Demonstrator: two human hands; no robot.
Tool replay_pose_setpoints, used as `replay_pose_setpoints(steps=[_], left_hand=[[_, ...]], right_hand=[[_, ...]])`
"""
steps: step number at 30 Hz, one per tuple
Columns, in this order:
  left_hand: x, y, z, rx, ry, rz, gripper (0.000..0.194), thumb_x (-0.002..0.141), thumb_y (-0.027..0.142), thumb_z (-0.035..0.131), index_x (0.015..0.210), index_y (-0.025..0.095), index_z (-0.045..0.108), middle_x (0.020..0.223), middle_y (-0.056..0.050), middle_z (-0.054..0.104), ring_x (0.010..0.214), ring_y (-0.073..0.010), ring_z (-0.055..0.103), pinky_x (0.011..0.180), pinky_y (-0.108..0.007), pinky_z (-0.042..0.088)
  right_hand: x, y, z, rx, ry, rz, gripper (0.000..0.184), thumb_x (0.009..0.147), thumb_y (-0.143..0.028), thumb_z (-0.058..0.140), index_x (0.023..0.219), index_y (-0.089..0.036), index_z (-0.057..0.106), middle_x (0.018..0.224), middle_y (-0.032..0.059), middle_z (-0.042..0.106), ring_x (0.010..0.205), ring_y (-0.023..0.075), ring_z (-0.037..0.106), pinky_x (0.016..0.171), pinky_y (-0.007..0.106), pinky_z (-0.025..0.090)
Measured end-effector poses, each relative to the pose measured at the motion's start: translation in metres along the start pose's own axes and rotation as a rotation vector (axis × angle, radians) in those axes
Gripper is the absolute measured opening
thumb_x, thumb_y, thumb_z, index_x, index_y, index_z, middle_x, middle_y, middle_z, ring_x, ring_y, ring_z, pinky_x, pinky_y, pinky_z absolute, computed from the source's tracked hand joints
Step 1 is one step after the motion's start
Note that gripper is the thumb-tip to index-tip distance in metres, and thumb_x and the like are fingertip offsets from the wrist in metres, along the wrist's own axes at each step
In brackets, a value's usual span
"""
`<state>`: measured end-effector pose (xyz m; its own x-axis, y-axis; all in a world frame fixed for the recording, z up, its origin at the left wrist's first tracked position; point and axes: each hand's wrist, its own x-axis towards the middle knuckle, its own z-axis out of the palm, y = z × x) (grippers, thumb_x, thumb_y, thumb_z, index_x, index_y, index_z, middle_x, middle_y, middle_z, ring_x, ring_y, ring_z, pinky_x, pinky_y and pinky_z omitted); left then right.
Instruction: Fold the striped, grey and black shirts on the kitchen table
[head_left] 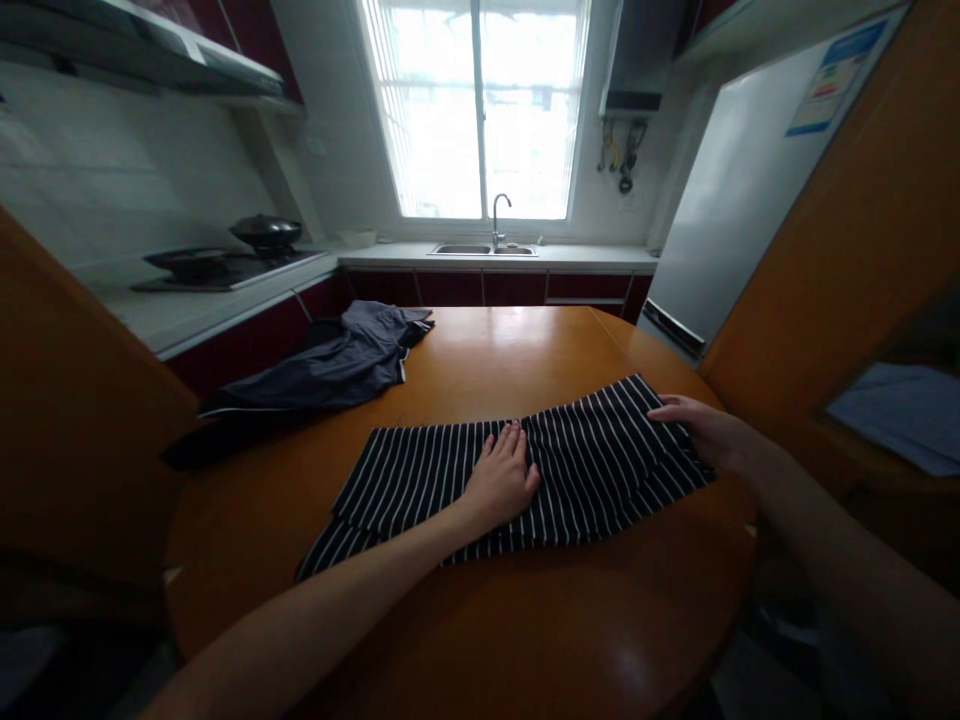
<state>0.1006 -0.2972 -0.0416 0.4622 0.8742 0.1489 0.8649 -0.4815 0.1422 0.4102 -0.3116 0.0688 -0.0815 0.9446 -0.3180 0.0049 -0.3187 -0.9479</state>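
Observation:
A black cloth with white stripes (592,465), folded into a long band, lies across the wooden table (510,360). It looks like an apron or a garment; I cannot tell which. My left hand (504,480) rests flat on its middle, fingers stretched out and close together. At the cloth's right end, my right hand (701,430) grips the edge between thumb and fingers, with that end slightly raised. Part of the right hand's fingers is hidden beneath the cloth. The lower left corner of the cloth spreads out past the folded layer.
A heap of dark grey clothing (322,365) with white trim lies at the table's left edge. Beyond the table are a sink (484,250) with a faucet, a stove (232,270) with pans, and a fridge (727,210) on the right.

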Motion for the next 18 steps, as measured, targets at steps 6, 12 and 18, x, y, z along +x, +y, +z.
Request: replay_pose_setpoints(steps=[6,12,18], left_hand=[[-0.001,-0.002,0.003,-0.003,0.001,0.008,0.065,0.099,0.039,0.029,0.153,0.003,0.035,0.164,-0.019,0.024,0.154,-0.0276,0.018,0.124,-0.046,0.016],[0.002,-0.005,0.005,-0.023,-0.040,-0.012,0.065,0.098,0.032,0.025,0.156,0.002,0.025,0.165,-0.019,0.016,0.155,-0.0282,0.011,0.123,-0.048,0.015],[0.009,-0.011,0.001,-0.041,-0.047,-0.041,0.067,0.097,0.032,0.026,0.156,0.001,0.023,0.165,-0.020,0.019,0.154,-0.0277,0.014,0.123,-0.048,0.013]], right_hand=[[0.006,-0.015,0.021,0.004,-0.041,-0.063,0.017,0.073,-0.020,0.075,0.088,-0.021,0.067,0.081,0.0037,0.076,0.070,0.0187,0.073,0.066,0.024,0.061],[0.001,-0.035,0.048,-0.008,-0.013,-0.043,0.010,0.073,-0.024,0.075,0.077,-0.025,0.066,0.072,-0.0011,0.072,0.061,0.0160,0.069,0.059,0.022,0.060],[-0.003,-0.046,0.070,-0.065,-0.037,-0.101,0.017,0.075,-0.031,0.074,0.069,-0.026,0.059,0.060,-0.0019,0.065,0.056,0.0173,0.066,0.053,0.024,0.057]])
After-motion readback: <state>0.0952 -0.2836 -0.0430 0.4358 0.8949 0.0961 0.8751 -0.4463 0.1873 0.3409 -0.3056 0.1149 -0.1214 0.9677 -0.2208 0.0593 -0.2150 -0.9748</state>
